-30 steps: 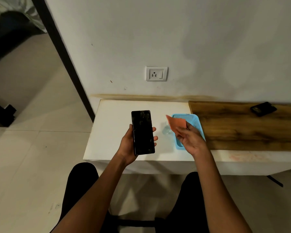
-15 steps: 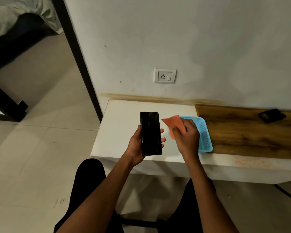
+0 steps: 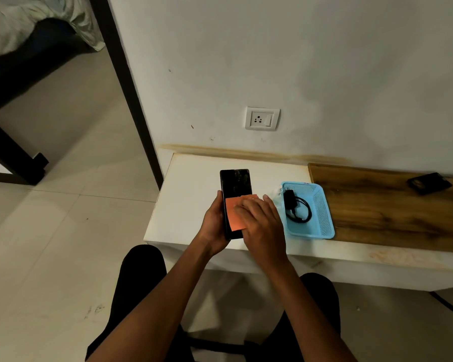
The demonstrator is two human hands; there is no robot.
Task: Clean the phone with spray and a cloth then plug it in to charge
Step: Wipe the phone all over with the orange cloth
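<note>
My left hand (image 3: 213, 222) grips a black phone (image 3: 235, 182) by its lower half, screen up, above the white table (image 3: 191, 184). An orange cloth (image 3: 233, 212) lies on the lower part of the screen. My right hand (image 3: 259, 218) presses flat on the cloth with straight fingers. A blue basket (image 3: 322, 212) to the right holds a black charger with its coiled cable (image 3: 297, 207). A clear spray bottle (image 3: 276, 192) shows only partly behind my right hand. A white wall socket (image 3: 262, 118) sits above the table.
A wooden board (image 3: 392, 205) covers the table's right part, with a small black object (image 3: 429, 182) on it near the wall. A dark door frame (image 3: 131, 92) stands left of the table. My knees are just below the table's front edge.
My right hand brought the orange cloth from beside the basket onto the phone screen and now lies flat on it. The basket's contents have come into view.
</note>
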